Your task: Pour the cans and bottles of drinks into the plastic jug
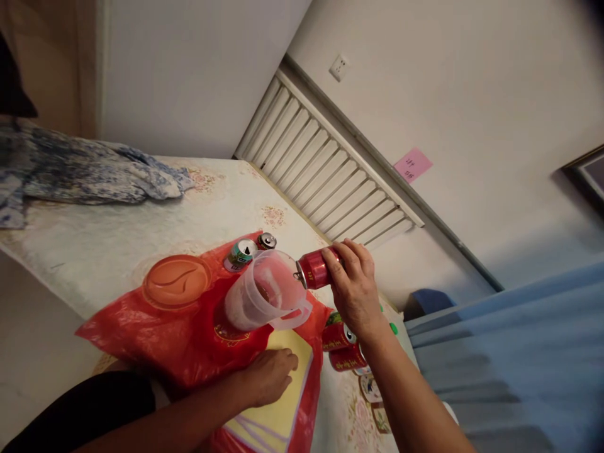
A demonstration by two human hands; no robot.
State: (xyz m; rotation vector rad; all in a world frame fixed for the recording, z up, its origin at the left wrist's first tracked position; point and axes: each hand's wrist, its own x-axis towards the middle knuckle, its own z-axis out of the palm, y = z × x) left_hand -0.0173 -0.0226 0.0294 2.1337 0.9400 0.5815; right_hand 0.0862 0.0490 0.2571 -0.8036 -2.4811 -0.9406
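The picture is tilted. My right hand is wrapped round a red drink can, tipped so its mouth points over the rim of a clear plastic pitcher. The pitcher stands on a red plastic bag and holds pale, foamy liquid. My left hand rests palm down on the bag, on its yellow patch just in front of the pitcher, with the fingers curled loosely and nothing in them.
An orange lid lies on the bag. Two opened cans stand behind the pitcher; more red cans lie under my right arm. Blue patterned cloth is heaped at the table's far end. A white radiator lines the wall.
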